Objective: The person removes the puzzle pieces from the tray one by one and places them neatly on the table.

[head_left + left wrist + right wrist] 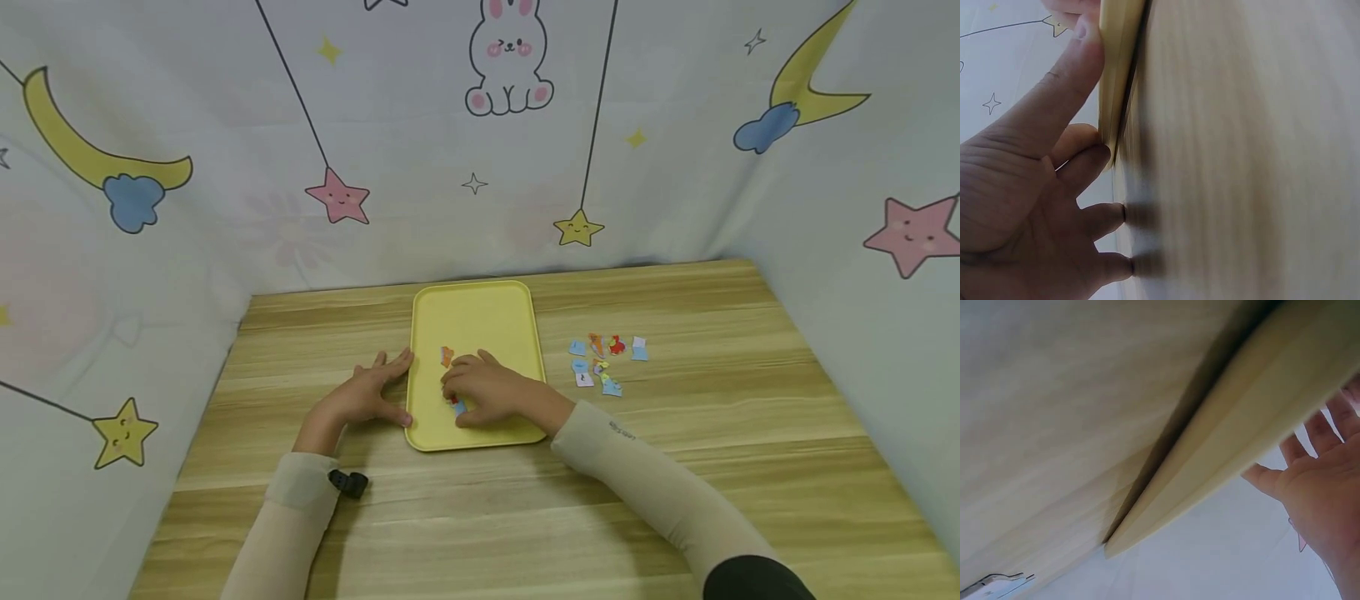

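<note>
A yellow tray [480, 312] lies on the wooden table. My left hand [365, 393] is at its left side, thumb and fingers spread; in the left wrist view the thumb and some fingers of the left hand [1029, 187] touch the tray's rim [1113, 75]. Over the tray's lower half, my right hand [491, 390] bends its fingers down onto small puzzle pieces [460, 408], partly covering them. One orange piece [447, 356] lies just above its fingers. In the right wrist view, the tray edge [1210, 450] hides the fingertips of the right hand [1322, 487].
Several loose puzzle pieces [597, 343] in blue, orange, red and white lie on the wooden table [712, 417] to the right of the tray. A white curtain [420, 167] with printed stars, moons and a rabbit encloses the table's back and sides.
</note>
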A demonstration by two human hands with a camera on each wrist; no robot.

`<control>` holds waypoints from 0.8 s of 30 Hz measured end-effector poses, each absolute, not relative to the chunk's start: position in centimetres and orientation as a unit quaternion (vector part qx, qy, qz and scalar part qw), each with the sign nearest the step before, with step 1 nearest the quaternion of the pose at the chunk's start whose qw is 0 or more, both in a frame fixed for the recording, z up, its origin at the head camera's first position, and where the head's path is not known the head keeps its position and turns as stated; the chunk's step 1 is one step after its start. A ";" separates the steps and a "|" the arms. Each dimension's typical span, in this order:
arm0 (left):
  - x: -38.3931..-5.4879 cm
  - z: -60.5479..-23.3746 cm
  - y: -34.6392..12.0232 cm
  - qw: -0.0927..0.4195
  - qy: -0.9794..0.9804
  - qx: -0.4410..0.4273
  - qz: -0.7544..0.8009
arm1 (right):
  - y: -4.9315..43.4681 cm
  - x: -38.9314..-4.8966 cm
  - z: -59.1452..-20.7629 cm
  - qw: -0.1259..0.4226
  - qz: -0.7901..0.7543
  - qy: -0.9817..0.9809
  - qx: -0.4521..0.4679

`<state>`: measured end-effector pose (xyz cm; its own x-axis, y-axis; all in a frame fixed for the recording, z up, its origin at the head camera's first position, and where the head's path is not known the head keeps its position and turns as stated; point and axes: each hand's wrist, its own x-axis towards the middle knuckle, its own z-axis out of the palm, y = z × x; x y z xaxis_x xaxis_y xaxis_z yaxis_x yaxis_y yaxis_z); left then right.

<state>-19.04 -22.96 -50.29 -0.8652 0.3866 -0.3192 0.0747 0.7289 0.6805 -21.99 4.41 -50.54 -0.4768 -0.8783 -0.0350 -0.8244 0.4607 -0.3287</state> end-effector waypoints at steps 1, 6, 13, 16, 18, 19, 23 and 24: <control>-19.0 -50.3 -23.0 0.226 0.902 0.128 0.345 | 4.4 -22.0 -50.6 0.098 -0.139 0.848 -0.502; -19.1 -50.3 -22.9 0.225 0.902 0.127 0.344 | 4.5 -22.0 -50.9 0.090 -0.152 0.848 -0.500; -19.0 -50.3 -22.9 0.226 0.902 0.127 0.346 | 4.6 -21.9 -51.0 0.082 -0.154 0.853 -0.492; -19.0 -50.3 -22.9 0.224 0.902 0.129 0.346 | 4.9 -21.9 -50.8 0.077 -0.157 0.855 -0.488; -19.0 -50.3 -22.9 0.224 0.902 0.128 0.347 | 5.1 -21.9 -50.7 0.073 -0.159 0.858 -0.483; -19.0 -50.4 -22.9 0.223 0.901 0.130 0.347 | 5.2 -22.0 -50.6 0.070 -0.159 0.859 -0.481; -19.0 -50.4 -22.9 0.225 0.901 0.127 0.349 | 5.7 -22.1 -50.6 0.064 -0.162 0.862 -0.475; -19.0 -50.4 -22.9 0.225 0.901 0.127 0.348 | 5.8 -22.1 -50.6 0.064 -0.163 0.862 -0.475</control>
<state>-19.02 -22.86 -50.36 -0.8660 0.3865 -0.3172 0.0727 0.7251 0.6847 -22.11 5.77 -50.65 -0.5411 -0.8397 0.0452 -0.7981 0.4959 -0.3422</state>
